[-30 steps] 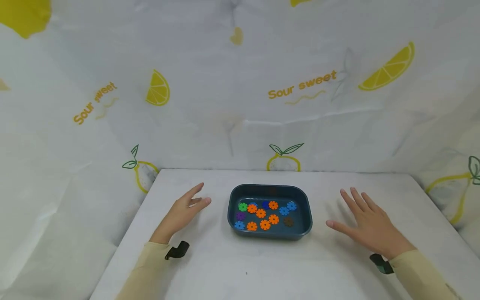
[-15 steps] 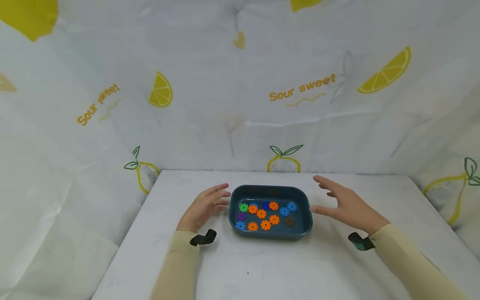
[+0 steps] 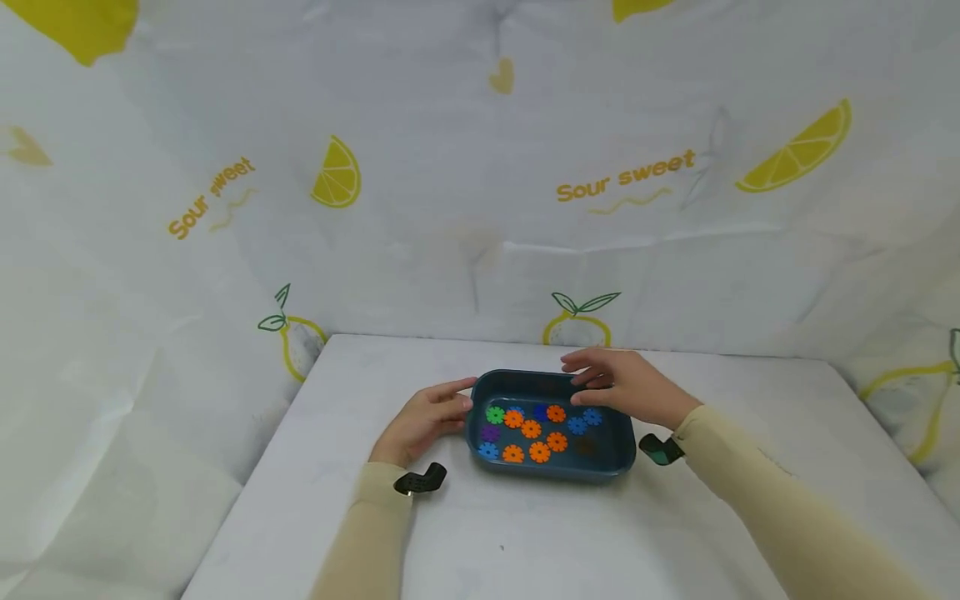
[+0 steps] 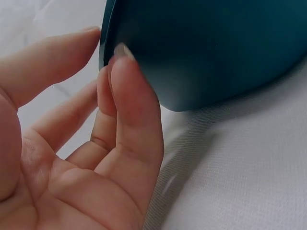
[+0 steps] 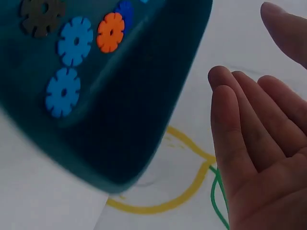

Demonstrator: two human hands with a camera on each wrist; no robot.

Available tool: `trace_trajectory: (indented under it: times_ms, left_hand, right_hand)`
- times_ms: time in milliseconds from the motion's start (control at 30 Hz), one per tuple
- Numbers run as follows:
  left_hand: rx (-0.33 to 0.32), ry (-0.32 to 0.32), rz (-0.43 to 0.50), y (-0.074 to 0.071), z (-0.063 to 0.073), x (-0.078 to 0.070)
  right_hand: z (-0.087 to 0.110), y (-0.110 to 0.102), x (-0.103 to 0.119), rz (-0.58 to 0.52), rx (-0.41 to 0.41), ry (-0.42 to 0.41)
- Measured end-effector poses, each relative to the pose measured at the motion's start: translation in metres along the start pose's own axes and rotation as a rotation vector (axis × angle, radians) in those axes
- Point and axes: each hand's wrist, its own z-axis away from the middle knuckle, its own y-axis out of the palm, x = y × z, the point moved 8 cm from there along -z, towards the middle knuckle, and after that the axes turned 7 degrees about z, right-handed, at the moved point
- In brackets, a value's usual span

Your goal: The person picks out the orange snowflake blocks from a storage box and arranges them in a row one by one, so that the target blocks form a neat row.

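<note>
A dark teal rectangular tray (image 3: 551, 473) holds several snowflake-shaped plastic discs, among them an orange disc (image 3: 539, 452), a green disc (image 3: 495, 415), a purple disc (image 3: 490, 432), a light blue disc (image 5: 76, 41) and a brown disc (image 5: 42, 15). My left hand (image 3: 422, 421) is at the tray's left end, its fingertips at the outer wall; in the left wrist view the fingers (image 4: 136, 91) lie against that wall. Over the tray's back right corner hovers my right hand (image 3: 630, 385), fingers loosely bent and nothing between them. It hides part of the rim there.
A white table (image 3: 480, 550) carries the tray. Behind it hangs a white cloth (image 3: 420, 267) printed with lemons and lettering. Each wrist wears a black strap-like device, such as the left wrist device (image 3: 422, 479).
Both hands have come inward from either side. My left hand has reached the tray's left end, and my right hand has moved left over the back right corner. The tray stays put.
</note>
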Motion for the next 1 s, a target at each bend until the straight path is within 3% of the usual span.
trace_trajectory:
  times_ms: [200, 467, 1000]
  left_hand:
    - [0.01, 0.009, 0.009, 0.002, 0.0, 0.003]
    - [0.007, 0.018, 0.014, -0.001, 0.0, 0.004]
    - [0.023, 0.02, 0.036, -0.004, -0.005, 0.005]
  right_hand:
    - [-0.03, 0.036, 0.014, -0.054, 0.115, -0.027]
    - [-0.056, 0.071, 0.022, -0.044, 0.193, -0.01]
    - [-0.07, 0.097, 0.018, 0.039, 0.23, -0.028]
